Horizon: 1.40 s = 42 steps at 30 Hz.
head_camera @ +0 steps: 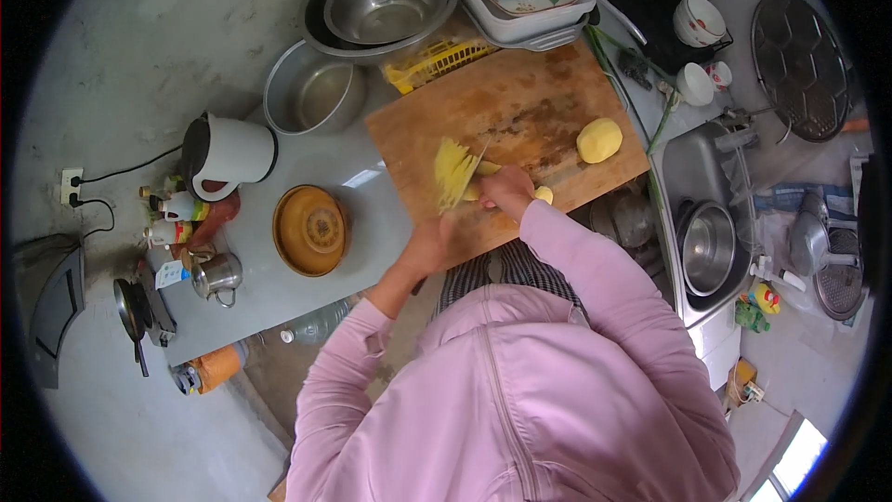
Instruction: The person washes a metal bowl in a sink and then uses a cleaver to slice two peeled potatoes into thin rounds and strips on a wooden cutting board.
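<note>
My left hand [433,240], blurred, is at the near left of a wooden cutting board [516,90], shut on a knife. The knife blade [481,157] shows edge-on as a thin line; its handle is mostly hidden by the hand. My right hand [505,192] presses a partly cut, peeled potato [489,168] to the board, just right of the blade. Left of the blade lies a fanned heap of thin potato shreds [453,171]. A whole peeled potato [599,140] rests near the board's right edge. A small potato piece [543,194] sits beside my right wrist.
Left on the grey counter [373,223] are a brown bowl [310,230], a white electric kettle [233,153] and a metal pot [313,87]. Steel basins [387,7] and plastic containers [523,10] stand behind the board. A sink [697,146] holding a steel pot [709,249] is at right.
</note>
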{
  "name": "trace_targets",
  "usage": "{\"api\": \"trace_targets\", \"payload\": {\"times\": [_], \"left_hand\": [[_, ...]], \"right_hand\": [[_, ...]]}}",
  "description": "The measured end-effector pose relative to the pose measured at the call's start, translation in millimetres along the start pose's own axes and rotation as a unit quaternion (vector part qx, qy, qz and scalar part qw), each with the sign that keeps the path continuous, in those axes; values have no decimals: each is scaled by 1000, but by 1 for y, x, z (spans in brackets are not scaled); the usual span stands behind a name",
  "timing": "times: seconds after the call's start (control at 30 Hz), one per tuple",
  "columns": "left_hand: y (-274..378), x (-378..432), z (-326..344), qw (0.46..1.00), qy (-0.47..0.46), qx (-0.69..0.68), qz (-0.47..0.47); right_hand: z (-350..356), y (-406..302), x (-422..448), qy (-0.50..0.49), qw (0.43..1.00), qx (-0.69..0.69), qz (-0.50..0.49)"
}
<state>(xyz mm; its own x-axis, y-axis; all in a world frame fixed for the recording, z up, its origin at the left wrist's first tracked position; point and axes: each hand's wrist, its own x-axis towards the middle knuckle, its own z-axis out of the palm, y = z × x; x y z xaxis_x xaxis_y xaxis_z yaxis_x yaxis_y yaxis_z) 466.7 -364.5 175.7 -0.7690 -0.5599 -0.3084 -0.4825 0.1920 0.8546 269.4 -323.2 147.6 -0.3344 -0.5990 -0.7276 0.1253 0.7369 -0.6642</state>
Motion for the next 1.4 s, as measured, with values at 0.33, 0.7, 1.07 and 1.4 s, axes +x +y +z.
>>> {"api": "trace_targets", "payload": {"times": [0.33,0.7,1.07,1.4], "left_hand": [[-13,0,-2,996,-13,-73,-53],[16,10,-6,956,-21,-189,-224],[10,-5,11,994,5,-41,-103],[25,-4,-1,981,-38,-103,-158]], "right_hand": [[1,6,8,16,997,-69,-15],[-14,1,-10,54,992,-112,-14],[-15,7,4,0,990,-140,-27],[-16,1,-11,49,998,-32,34]]}}
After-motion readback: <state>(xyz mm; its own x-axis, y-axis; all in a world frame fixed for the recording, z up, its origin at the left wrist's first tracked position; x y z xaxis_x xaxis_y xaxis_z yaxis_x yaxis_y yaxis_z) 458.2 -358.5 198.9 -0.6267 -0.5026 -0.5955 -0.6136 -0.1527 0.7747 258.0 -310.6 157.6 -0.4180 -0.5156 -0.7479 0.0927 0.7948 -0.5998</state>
